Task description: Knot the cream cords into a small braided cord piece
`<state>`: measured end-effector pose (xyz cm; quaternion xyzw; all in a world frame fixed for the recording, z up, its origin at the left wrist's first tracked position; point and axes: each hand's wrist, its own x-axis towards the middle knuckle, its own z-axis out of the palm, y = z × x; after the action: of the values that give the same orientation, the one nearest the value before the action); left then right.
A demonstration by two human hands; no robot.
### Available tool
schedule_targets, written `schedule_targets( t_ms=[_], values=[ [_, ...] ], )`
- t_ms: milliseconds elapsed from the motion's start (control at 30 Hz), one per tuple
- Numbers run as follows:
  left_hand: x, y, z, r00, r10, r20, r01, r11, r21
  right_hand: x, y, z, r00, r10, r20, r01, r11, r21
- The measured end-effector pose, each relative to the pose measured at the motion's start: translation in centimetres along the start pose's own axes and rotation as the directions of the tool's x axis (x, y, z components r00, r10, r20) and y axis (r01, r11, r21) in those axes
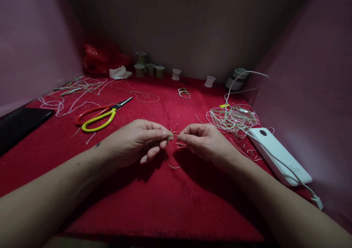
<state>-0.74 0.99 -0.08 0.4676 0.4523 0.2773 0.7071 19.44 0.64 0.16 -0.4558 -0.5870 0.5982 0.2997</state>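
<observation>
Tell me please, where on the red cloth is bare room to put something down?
Bare: the red cloth nearer than the left hand and right hand, which pinch a short thread; also the strip between scissors and thread tangle. Crowded: loose threads far left, power bank right.

On my tabletop (165, 204), red-covered: scissors (99, 117), thread tangle (233, 118), spools (150, 69), white power bank (277, 156), crumpled tissue (120, 73).
</observation>
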Motion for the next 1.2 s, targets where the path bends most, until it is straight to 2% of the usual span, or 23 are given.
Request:
schedule_targets(
  t_ms=[367, 667, 867, 1000, 1200],
  values=[
    [-0.05, 0.06, 0.12, 1.000, 0.024, 0.005, -0.024, 0.999, 0.022, 0.20, 0.25, -0.21, 1.000, 0.003, 0.014, -0.002, 0.999, -0.041],
    [-0.09, 0.17, 0.05, 1.000, -0.014, -0.003, 0.014, 0.997, 0.072, 0.32, 0.29, -0.23, 1.000, 0.011, 0.006, -0.011, 0.997, -0.070],
    [-0.40, 0.41, 0.25, 1.000, -0.021, 0.003, 0.021, 0.999, 0.033, 0.24, 0.29, -0.27, 1.000, 0.007, -0.009, -0.007, 0.997, -0.081],
    [-0.51, 0.40, 0.40, 1.000, -0.016, -0.012, 0.017, 1.000, 0.023, 0.05, 0.35, -0.14, 0.993, -0.113, -0.036, 0.108, 0.985, -0.135],
    [-0.17, 0.17, 0.28, 1.000, 0.017, -0.025, -0.016, 0.999, 0.029, -0.08, 0.47, 0.20, 0.949, -0.305, -0.077, 0.276, 0.925, -0.263]
  ],
)
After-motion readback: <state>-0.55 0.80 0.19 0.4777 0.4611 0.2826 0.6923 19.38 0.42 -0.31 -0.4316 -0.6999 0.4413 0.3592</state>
